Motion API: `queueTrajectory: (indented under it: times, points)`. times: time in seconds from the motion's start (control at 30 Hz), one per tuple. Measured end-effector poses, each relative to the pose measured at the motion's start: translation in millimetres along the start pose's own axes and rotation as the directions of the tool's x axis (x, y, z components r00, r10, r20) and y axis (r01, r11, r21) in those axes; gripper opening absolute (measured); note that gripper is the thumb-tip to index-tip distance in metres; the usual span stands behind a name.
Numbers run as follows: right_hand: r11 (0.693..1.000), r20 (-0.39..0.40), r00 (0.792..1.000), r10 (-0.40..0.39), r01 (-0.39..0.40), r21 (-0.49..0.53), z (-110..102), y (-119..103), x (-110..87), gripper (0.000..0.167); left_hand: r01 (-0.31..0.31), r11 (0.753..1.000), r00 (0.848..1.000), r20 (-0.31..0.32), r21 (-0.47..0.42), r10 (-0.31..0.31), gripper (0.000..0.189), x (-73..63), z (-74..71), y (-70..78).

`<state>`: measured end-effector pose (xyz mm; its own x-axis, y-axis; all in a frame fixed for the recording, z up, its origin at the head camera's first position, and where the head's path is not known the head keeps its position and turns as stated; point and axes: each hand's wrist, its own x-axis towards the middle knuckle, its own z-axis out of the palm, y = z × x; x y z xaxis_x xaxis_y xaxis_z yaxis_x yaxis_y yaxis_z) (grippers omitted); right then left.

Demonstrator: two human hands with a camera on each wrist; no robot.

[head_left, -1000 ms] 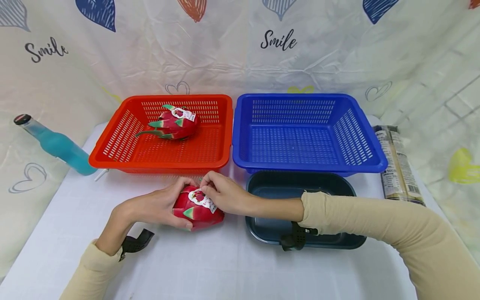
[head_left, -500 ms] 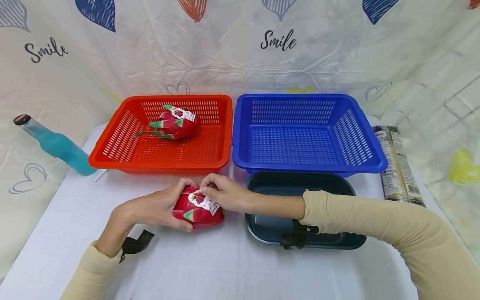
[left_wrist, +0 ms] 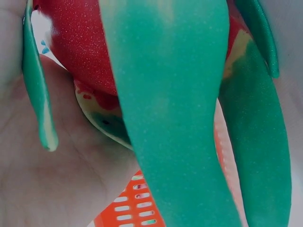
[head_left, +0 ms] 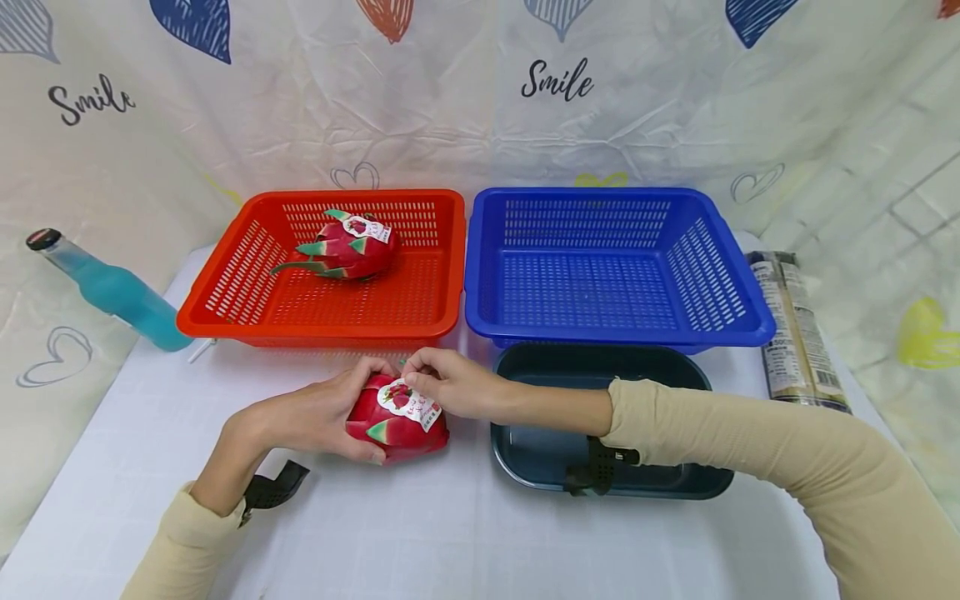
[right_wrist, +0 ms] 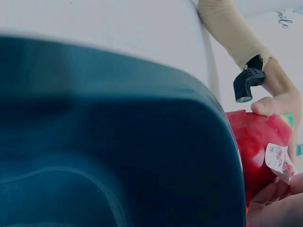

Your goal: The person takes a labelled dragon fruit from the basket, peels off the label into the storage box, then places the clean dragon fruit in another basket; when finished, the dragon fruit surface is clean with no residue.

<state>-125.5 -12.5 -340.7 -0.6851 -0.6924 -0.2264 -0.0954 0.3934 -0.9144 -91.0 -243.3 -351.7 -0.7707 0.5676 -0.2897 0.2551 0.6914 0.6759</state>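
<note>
A red dragon fruit (head_left: 401, 437) with green-tipped scales lies on the white table before the red basket. My left hand (head_left: 322, 414) grips it from the left, thumb along its near side. Long green leaves (left_wrist: 170, 109) fill much of the left wrist view beside my palm (left_wrist: 57, 175). Over the fruit's top, my right hand (head_left: 461, 385) pinches the upper edge of a white printed label (head_left: 410, 404), fingers curled. In the right wrist view the label (right_wrist: 278, 160) stands partly away from the skin near the fingertips. Part of the fruit is hidden by the hands.
A second labelled dragon fruit (head_left: 356, 246) lies in the red basket (head_left: 322, 335). Beside it stands a blue basket (head_left: 600, 335). My right forearm crosses above a dark tray (head_left: 517, 467). A bottle of blue liquid (head_left: 123, 292) is at left, a printed package (head_left: 798, 333) at right.
The right hand has shifted slightly to the right and lifted the label's edge a little, so more of its print shows. The left hand and the fruit have stayed in place.
</note>
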Motion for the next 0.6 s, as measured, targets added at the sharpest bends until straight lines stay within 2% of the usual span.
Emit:
queueTrajectory:
  times: [0.6]
  points:
    - [1.0, 0.014, 1.0, 0.006, -0.006, 0.006, -1.9, 4.7, 3.7, 0.019, -0.019, 1.0, 1.0, -0.006, 0.014, 0.019, 0.085, 0.6, 0.3, 0.1]
